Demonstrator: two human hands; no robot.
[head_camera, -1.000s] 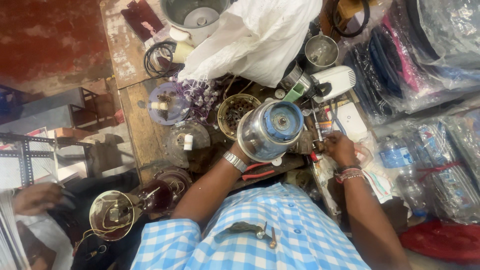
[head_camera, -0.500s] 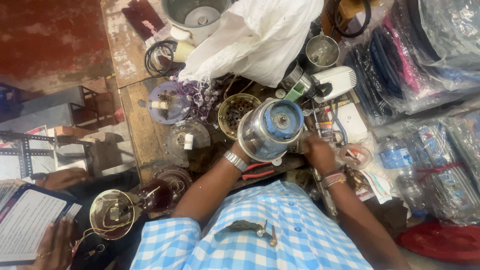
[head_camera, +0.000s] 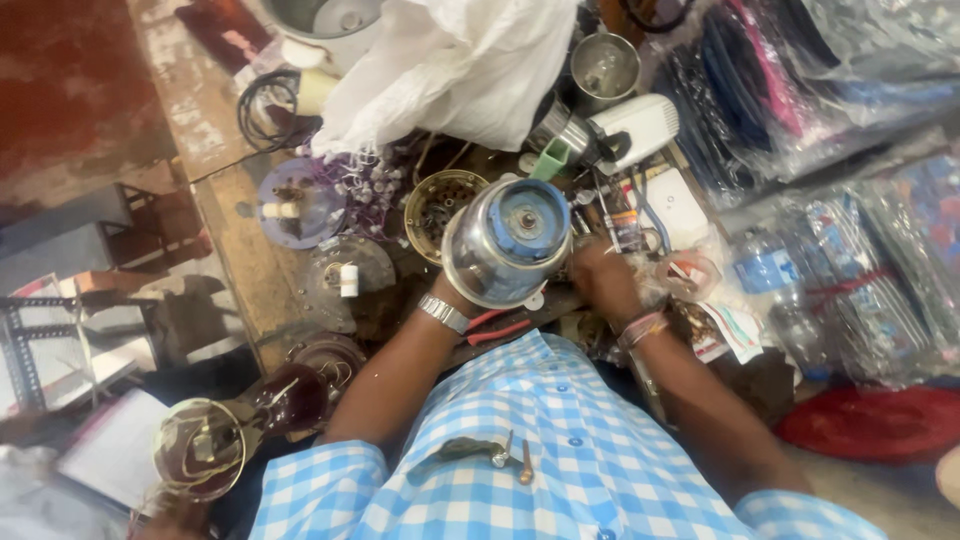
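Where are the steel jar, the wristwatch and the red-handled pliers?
steel jar (head_camera: 508, 240): head view, on its upturned round base.
wristwatch (head_camera: 443, 313): head view, on its metal band.
red-handled pliers (head_camera: 497, 328): head view, on one red handle.

I see my left hand (head_camera: 462, 290) gripping a steel mixer jar (head_camera: 508, 241) turned bottom-up, its blue base facing me, while my right hand (head_camera: 600, 280) rests just beside it among small parts on the cluttered workbench (head_camera: 235, 240). A red-handled pair of pliers (head_camera: 497, 327) lies under the jar near my wristwatch (head_camera: 443, 313). Further back I see a white cloth (head_camera: 455, 65), a round brass part (head_camera: 437, 207), a steel cup (head_camera: 604, 67) and a coiled black cable (head_camera: 262, 105).
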